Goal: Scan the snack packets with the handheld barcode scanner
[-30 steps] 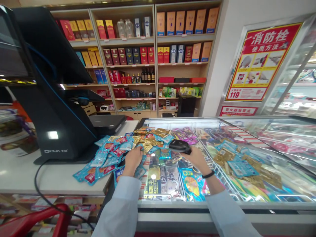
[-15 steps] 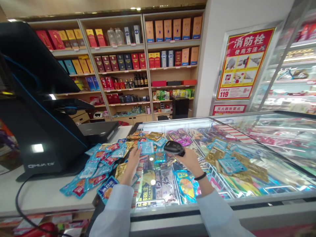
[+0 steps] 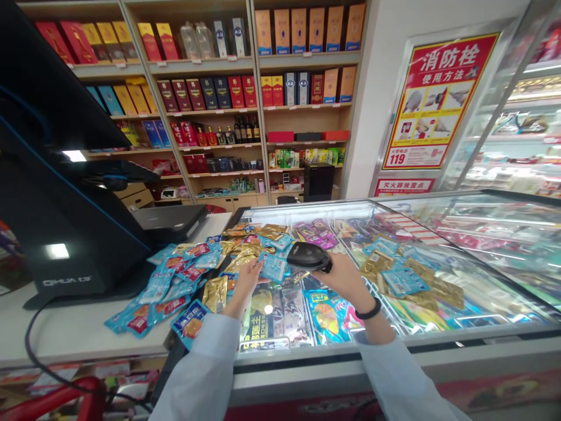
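Note:
My left hand (image 3: pixel 249 279) is closed on the edge of a small blue snack packet (image 3: pixel 273 267), held above the glass freezer lid. Wrapped round a black handheld barcode scanner (image 3: pixel 305 257) is my right hand (image 3: pixel 344 276), with a dark band on its wrist. The scanner's head points left and sits just beside the packet. Left of my left hand, a heap of blue snack packets (image 3: pixel 164 286) spreads over the counter. Gold packets (image 3: pixel 248 257) lie behind my left hand on the glass. To the right of the scanner lies another group of blue and gold packets (image 3: pixel 405 280).
A black checkout terminal (image 3: pixel 83 222) stands on the white counter (image 3: pixel 56 333) at left, its cable hanging over the front. The glass-topped freezer (image 3: pixel 307 359) spans the middle and right. Behind are shelves (image 3: pixel 258 111) of boxed bottles and a fire-hydrant poster (image 3: pixel 440 102).
The blue packet in my left hand has moved right and down, and now tilts near the scanner. My view has dipped and shifted slightly; the right hand keeps hold of the scanner.

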Available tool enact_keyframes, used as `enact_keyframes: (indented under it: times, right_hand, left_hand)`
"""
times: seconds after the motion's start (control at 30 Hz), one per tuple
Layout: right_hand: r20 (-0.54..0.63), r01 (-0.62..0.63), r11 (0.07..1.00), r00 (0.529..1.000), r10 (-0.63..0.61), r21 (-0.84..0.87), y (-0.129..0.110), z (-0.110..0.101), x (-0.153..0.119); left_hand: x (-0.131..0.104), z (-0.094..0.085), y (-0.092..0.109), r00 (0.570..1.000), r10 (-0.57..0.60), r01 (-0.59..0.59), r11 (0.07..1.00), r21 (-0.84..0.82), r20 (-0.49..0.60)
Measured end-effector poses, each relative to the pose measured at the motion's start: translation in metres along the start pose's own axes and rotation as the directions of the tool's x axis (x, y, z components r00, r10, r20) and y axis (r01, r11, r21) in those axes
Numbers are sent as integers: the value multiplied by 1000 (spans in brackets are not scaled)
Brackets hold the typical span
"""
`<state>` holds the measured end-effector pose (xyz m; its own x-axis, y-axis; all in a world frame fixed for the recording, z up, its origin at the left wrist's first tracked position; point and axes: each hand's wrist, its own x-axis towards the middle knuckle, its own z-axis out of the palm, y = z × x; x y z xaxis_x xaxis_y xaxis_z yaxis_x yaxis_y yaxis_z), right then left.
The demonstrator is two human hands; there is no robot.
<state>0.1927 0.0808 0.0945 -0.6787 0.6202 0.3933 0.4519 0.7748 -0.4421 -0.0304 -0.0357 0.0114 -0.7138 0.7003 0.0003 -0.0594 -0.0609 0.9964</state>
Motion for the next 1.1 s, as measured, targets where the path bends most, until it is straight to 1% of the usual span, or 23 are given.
enact_keyframes:
  times: [0.13, 0.27, 0.5, 0.57, 0.67, 0.77, 0.9, 1.03, 1.1]
  right_hand:
    - [25, -2, 999, 1000, 3, -40, -5, -6, -4]
    - [46, 5, 999, 999, -4, -35, -2, -2, -6]
    - [38, -8, 999, 999, 10, -53, 2, 3, -5]
    - [27, -17, 998, 999, 19, -56, 4, 5, -3]
    - [30, -34, 999, 999, 35, -26, 8, 9, -1]
    - [37, -40, 999, 999, 39, 11, 12, 15, 1]
    - [60, -43, 999, 997, 41, 25, 13, 19, 2]
    - [57, -46, 999, 997, 44, 20, 8, 16, 2]
    - [53, -38, 999, 998, 37, 24, 7, 16, 1]
  left_hand:
    - [-2, 1, 0, 1000, 23, -23, 1000, -13, -1]
    - [-1, -2, 0, 999, 46, -46, 999, -26, 4]
    - [3, -7, -1, 996, 68, -70, 997, -29, -63]
    - [3, -8, 1, 995, 59, -61, 998, -30, -86]
    - [3, -8, 3, 991, 49, -54, 998, -31, -127]
    - [3, -8, 6, 986, 68, -73, 997, -28, -153]
    - [2, -8, 8, 985, 92, -95, 995, -12, -146]
    - [1, -10, 6, 985, 90, -93, 996, -13, -150]
    - [2, -10, 5, 986, 71, -76, 997, -28, -153]
